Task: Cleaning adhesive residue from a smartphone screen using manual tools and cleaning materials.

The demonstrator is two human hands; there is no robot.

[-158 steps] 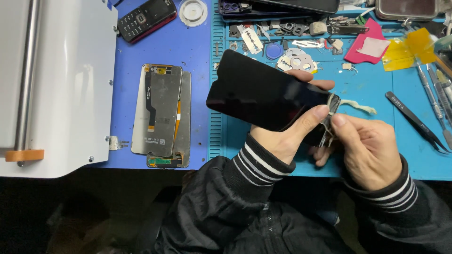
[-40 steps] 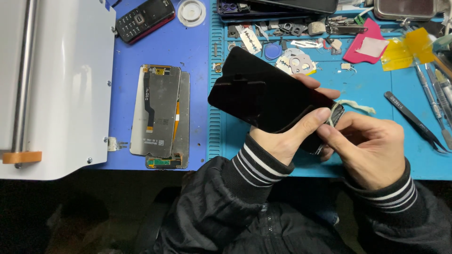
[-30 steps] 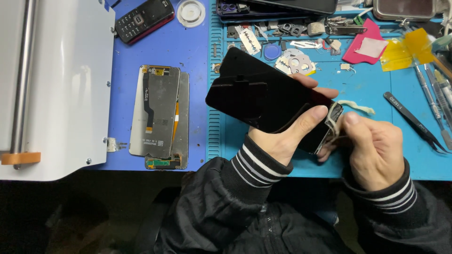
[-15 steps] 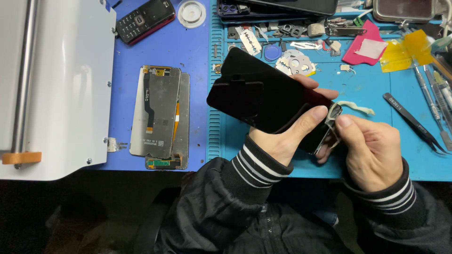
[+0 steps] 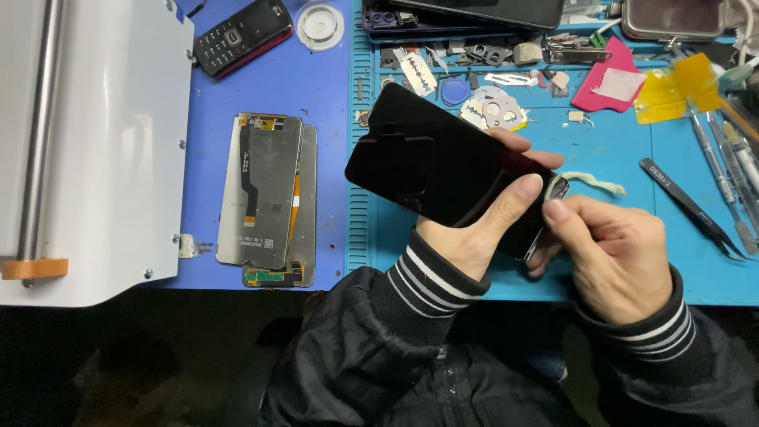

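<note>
Left to right across the blue bench (image 5: 269,79). One white sheet-metal machine housing (image 5: 95,142) with a steel roller bar fills the left edge. Beside it lie one small black-and-red keypad phone (image 5: 241,35), one round white tape spool (image 5: 319,24), and two detached display panels stacked face down, the grey upper panel (image 5: 261,190) bearing an orange flex ribbon.

Centre: one glossy black smartphone screen assembly (image 5: 443,170), lifted clear of the bench over its teal mat. The left hand (image 5: 482,229) is closed around its near end, thumb across the glass.

The right hand (image 5: 609,253), which half a second ago pinched that corner from slightly further right, now has thumb and forefinger pressed together against the metal-edged corner; the screen itself has barely moved, so the work at that corner appears to be continuing.

Right: one twisted strip of pale adhesive (image 5: 597,183), one pink cloth (image 5: 613,79), one yellow film patch (image 5: 678,87), one pair of black tweezers (image 5: 689,207).
</note>
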